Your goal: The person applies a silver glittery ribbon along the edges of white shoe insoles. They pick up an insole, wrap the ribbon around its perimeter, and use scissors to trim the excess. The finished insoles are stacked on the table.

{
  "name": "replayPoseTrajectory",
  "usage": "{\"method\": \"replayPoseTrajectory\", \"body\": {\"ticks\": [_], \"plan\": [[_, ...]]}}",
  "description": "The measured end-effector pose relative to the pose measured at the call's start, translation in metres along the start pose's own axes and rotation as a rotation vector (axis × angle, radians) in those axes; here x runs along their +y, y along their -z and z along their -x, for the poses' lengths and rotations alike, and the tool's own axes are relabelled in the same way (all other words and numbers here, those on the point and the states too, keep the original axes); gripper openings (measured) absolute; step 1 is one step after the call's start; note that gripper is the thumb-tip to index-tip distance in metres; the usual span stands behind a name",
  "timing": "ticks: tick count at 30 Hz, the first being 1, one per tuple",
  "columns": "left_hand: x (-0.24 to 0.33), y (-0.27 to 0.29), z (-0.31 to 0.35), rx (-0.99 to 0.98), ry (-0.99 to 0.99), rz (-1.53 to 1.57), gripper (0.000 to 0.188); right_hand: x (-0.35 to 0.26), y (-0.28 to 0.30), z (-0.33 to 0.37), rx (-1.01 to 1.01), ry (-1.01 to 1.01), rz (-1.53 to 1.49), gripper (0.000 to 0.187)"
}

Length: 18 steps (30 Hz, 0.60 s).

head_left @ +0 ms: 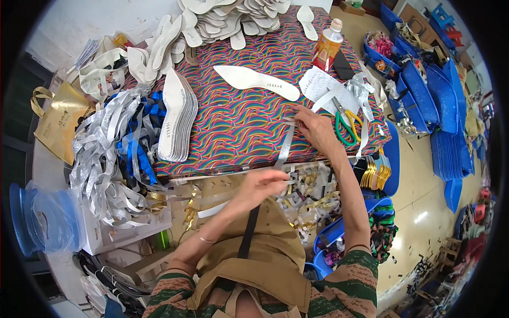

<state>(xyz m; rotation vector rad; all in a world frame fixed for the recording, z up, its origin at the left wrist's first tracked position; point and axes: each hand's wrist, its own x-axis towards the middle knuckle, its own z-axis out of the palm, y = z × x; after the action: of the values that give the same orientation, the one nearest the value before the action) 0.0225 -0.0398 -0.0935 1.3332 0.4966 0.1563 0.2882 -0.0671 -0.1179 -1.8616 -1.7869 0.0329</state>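
Observation:
A glittery silver strip (285, 148) runs over the near edge of the patterned tabletop (233, 143). My right hand (316, 129) is closed on its upper end, resting on the table. My left hand (261, 188) pinches by its lower end, just off the table edge, over my brown apron. Beyond my right hand lies a single white shoe insole (257, 82). To the left stands a neat fanned stack of white insoles (177, 119). Scissors (348, 126) with green and yellow handles lie right of my right hand, beside a white paper (326, 89) and more silver strips.
Loose insoles (233, 21) are heaped at the back. A tangle of silver and blue strips (108, 148) hangs off the left side. A bottle (328, 43) stands at the back right. Gold and silver scraps (313, 196) lie below the table edge. Blue bins (413, 95) stand at right.

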Motion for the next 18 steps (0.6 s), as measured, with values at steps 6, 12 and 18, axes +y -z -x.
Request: {"method": "replayPoseTrajectory", "body": {"ticks": [6, 12, 18], "plan": [[0.008, -0.031, -0.054, -0.159, 0.183, 1.109, 0.051, -0.074, 0.061, 0.023, 0.159, -0.004, 0.158, 0.039], [0.02, -0.006, -0.056, 0.135, -0.105, 1.193, 0.035, -0.156, 0.075, 0.114, 0.179, -0.046, 0.238, 0.042], [0.057, 0.011, -0.021, 0.299, -0.274, 0.786, 0.03, -0.188, 0.035, 0.156, -0.04, -0.461, -0.777, 0.02]]}}
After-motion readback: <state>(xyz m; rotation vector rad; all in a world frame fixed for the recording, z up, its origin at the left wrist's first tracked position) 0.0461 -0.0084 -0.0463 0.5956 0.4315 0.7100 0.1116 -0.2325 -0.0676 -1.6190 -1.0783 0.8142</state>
